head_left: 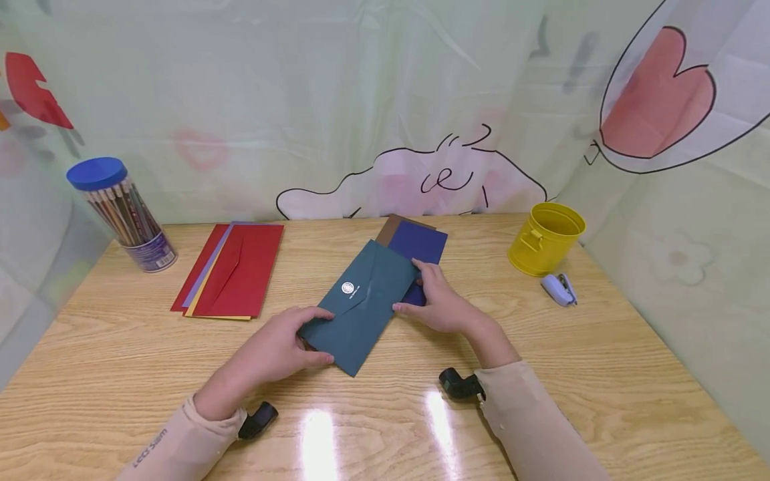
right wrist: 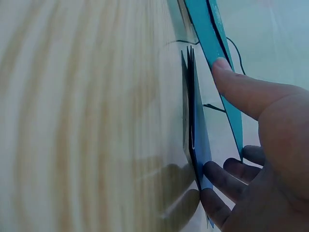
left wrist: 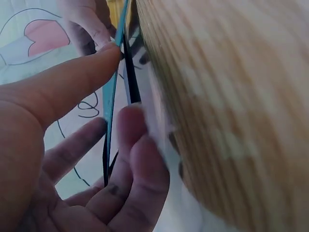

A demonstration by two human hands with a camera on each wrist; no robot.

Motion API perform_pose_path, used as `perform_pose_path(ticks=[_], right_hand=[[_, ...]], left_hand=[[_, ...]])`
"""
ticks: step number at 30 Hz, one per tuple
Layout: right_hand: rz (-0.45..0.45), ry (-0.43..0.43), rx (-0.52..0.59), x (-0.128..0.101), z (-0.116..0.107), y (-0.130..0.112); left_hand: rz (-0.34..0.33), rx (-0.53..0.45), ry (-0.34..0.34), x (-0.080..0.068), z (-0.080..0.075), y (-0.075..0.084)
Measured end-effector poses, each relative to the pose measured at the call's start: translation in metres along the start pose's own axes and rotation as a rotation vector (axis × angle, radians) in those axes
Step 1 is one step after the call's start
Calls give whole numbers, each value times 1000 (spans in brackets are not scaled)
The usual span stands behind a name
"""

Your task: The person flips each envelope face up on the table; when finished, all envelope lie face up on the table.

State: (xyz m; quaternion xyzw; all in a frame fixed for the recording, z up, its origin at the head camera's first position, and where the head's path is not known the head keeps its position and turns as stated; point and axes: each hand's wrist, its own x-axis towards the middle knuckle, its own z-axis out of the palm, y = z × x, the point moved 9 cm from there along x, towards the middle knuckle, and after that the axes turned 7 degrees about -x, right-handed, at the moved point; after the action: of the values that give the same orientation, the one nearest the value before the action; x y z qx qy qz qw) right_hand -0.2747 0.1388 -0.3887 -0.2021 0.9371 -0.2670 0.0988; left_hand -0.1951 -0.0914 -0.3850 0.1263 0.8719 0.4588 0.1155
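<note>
A dark teal envelope (head_left: 375,294) with a small white round emblem is held tilted in the middle of the table. My left hand (head_left: 279,344) grips its near left end, thumb at the near edge and index finger over the face. My right hand (head_left: 442,300) pinches the right edge, with the thumb (right wrist: 241,87) on one side and fingertips behind. Partly hidden under it lie a dark blue envelope (head_left: 421,240) and a brown envelope (head_left: 390,228). In the right wrist view, lower fingertips of that hand are right at the blue envelope (right wrist: 205,140).
At the left, red, purple and yellow envelopes overlap, a red envelope (head_left: 255,267) on top. Beyond them leans a clear tub of pencils (head_left: 129,220) with a blue lid. A yellow metal bucket (head_left: 535,248) and a pale purple stapler (head_left: 558,290) stand at the right, before a printed curtain.
</note>
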Motion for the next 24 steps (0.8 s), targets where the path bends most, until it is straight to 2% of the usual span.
perform_pose_path(ticks=[3,15,24], right_hand=[[-3,4,-23,1,1,0],[1,-19,-154,0,3,1],[-12,-54,-223,0,8,-2]], left_hand=[[12,37,4,0,-1,1],[-43,179,-10,-2,4,-3],[-61,185,-12,-4,6,-2]])
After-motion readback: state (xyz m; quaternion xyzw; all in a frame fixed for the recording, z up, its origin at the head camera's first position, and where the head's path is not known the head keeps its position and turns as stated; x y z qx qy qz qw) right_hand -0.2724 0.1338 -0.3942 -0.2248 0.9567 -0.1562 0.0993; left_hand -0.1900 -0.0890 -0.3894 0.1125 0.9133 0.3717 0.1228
